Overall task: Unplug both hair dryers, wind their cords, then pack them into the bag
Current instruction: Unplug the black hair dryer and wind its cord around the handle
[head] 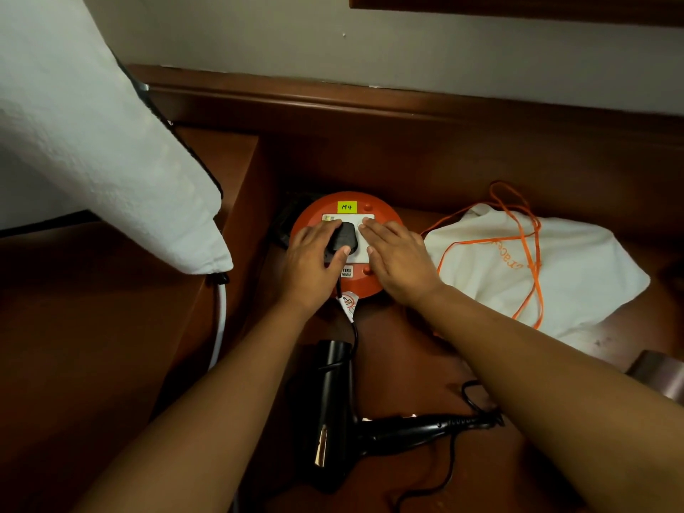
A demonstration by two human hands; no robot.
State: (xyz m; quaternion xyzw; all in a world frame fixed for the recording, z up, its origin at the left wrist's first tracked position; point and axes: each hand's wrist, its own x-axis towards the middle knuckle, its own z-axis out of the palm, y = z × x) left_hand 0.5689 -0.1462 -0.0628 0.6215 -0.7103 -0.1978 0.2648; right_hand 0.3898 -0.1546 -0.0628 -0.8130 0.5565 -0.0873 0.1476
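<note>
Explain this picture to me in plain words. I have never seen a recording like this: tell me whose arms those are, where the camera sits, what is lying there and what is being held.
There is no machine here: the arms belong to a person doing the job bare-handed. The single picture comes from a camera worn on their head, looking forward and down, so the arms enter from the bottom. The left hand grips a black plug seated in an orange extension reel. The right hand lies flat on the reel's white socket plate, apparently steadying it. Nearer the camera, a black hair dryer lies on the wooden surface, its cord running up to that plug. To the right lies a white drawstring bag with orange cords. Only one dryer is plainly visible.
</note>
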